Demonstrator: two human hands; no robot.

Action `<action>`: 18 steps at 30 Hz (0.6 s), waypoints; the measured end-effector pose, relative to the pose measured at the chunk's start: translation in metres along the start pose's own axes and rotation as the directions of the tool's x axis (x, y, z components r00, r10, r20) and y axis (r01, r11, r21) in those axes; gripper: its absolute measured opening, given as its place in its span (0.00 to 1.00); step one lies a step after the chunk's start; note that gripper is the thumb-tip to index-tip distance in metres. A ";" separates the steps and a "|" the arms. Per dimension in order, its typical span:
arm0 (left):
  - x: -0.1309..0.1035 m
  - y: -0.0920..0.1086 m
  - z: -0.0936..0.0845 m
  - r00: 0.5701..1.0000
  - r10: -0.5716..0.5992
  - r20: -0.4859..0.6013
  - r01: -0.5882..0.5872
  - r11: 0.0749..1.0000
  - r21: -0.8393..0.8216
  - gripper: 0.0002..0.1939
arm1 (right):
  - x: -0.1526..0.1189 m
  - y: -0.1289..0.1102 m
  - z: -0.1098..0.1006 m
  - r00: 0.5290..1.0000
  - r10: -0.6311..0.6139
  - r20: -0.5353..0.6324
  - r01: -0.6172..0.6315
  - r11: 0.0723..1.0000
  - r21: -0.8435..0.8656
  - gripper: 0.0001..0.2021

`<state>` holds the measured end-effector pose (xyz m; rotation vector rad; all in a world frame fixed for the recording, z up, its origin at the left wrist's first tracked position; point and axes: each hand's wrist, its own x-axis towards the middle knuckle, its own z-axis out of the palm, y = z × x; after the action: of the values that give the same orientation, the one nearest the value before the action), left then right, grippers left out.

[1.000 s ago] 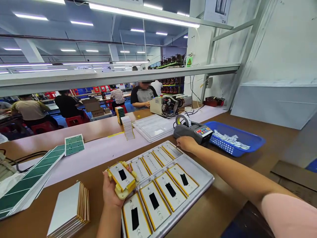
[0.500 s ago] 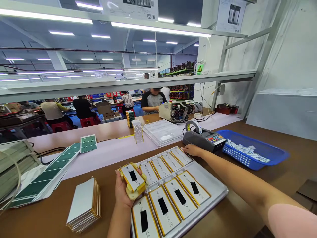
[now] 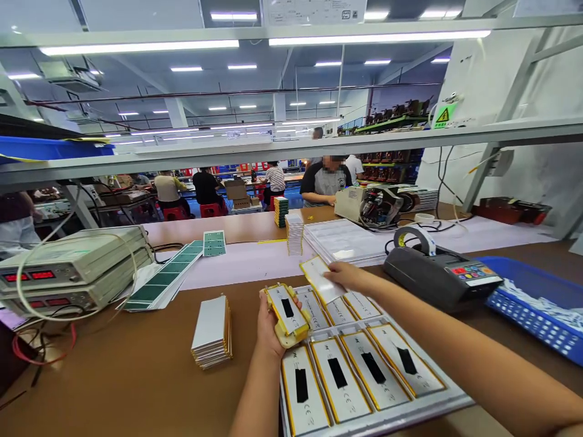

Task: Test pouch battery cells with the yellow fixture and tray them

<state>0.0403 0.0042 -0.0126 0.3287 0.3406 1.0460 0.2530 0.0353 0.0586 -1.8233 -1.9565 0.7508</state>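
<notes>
A battery [image 3: 314, 273] is pinched in the right hand [image 3: 348, 276], with the fingers clamped on its right edge. It is tilted above the far side of the tray [image 3: 453, 397]; I cannot tell whether its lower end touches the batteries below. Its visible face is plain, without a black patch. The left hand [image 3: 269, 325] has its fingers curled around a yellow holder [image 3: 286, 340], and in this holder lies a second battery [image 3: 279, 297], which bears a black patch [image 3: 286, 308].

The near row [image 3: 337, 397] of the tray has four batteries, each with one patch, so by this sign I judge this row as finished. In the far row [image 3: 339, 312], three batteries are partly seen and show no patch; these, and the plain one in the right hand, seem to be left.

To the left of the holder stands a plain-topped stack [image 3: 209, 328], touched by no hand. Beyond the right arm are a tape dispenser [image 3: 441, 273] with a roll [image 3: 414, 240], and a blue basket [image 3: 537, 315] with white strips. Farther away are green sheets [image 3: 168, 276], a machine [image 3: 378, 206] and a co-worker [image 3: 328, 179].
</notes>
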 end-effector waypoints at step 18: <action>-0.007 0.001 0.002 0.954 0.294 0.067 -0.295 0.956 0.003 0.28 | -0.081 0.051 -0.004 0.991 -0.089 -0.100 0.016 0.820 -0.572 0.11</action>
<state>0.0367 -0.0019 -0.0091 0.4337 0.2431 1.3229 0.3046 -0.0427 0.0386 -2.0543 -2.2997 0.0047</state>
